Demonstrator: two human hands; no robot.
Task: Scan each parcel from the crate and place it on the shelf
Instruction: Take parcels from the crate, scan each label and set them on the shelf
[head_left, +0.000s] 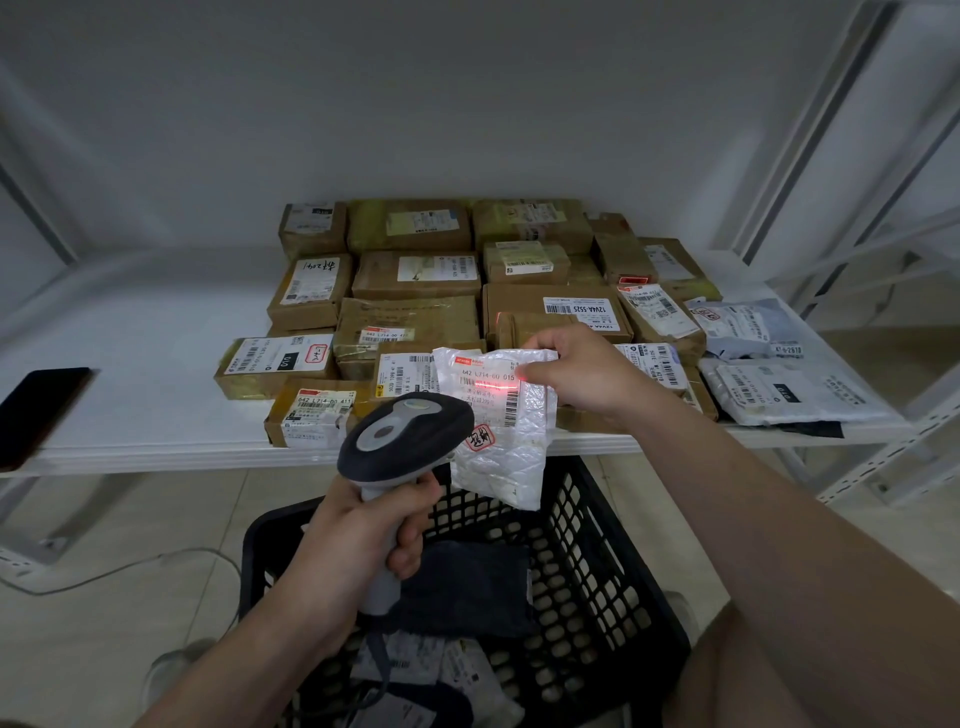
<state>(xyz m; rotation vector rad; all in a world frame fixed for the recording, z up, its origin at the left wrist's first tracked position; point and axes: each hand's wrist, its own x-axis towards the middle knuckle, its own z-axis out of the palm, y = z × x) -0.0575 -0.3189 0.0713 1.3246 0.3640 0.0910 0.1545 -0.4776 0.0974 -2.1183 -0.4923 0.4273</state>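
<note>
The left hand is wrapped tight round the pale grip of a grey-and-black handheld barcode scanner, whose head points at a crinkled white plastic parcel bag. The right hand pinches that bag by its top edge, thumb and fingers closed on the plastic, so it hangs in the air in front of the shelf edge and above the black perforated plastic crate. A red scan line falls across the printed label beside the thumb. Inside the crate lie a dark soft parcel and some pale labelled bags. On the white metal shelf brown cardboard boxes sit packed together, with grey plastic mailers to their right and a black phone well apart at the left.
</note>
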